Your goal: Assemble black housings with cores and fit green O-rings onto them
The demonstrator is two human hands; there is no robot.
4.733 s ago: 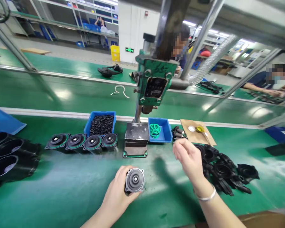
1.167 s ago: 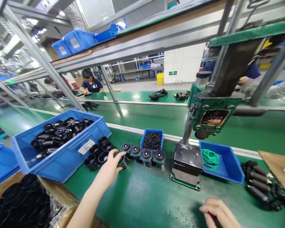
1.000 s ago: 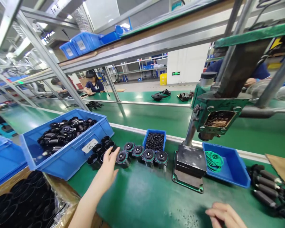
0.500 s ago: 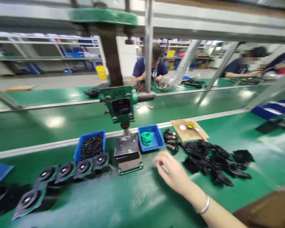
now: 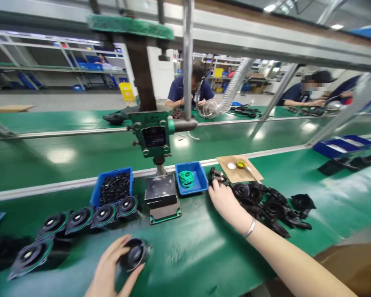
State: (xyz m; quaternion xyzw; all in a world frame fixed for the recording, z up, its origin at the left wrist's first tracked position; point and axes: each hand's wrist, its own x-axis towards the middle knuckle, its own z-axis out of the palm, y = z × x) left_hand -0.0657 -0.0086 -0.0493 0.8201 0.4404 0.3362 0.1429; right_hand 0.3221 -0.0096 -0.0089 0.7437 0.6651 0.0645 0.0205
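Observation:
My left hand (image 5: pixel 111 264) grips a round black plastic housing (image 5: pixel 134 254) above the green table, thumb and fingers on opposite sides and its hollow face upward. Over to the right, my right hand (image 5: pixel 227 202) has its fingers curled at a small group of dark cylindrical parts (image 5: pixel 218 175). Whatever those fingertips hold is hidden. Beside that wrist lies a heap of black plastic housings (image 5: pixel 273 208). Several assembled black housings with green rings (image 5: pixel 103 215) stand in a row on the left.
A green bench press (image 5: pixel 154 134) stands over a metal block (image 5: pixel 161 192). One blue bin (image 5: pixel 94 194) holds small black parts; another (image 5: pixel 200 181) holds green rings (image 5: pixel 186 179). Brown cardboard (image 5: pixel 255 173) carries a yellow-filled dish (image 5: pixel 241 164). Co-workers sit across the line.
My left hand has come into view with a black housing in it. My right hand has moved onto the cylindrical parts. The camera view has shifted slightly.

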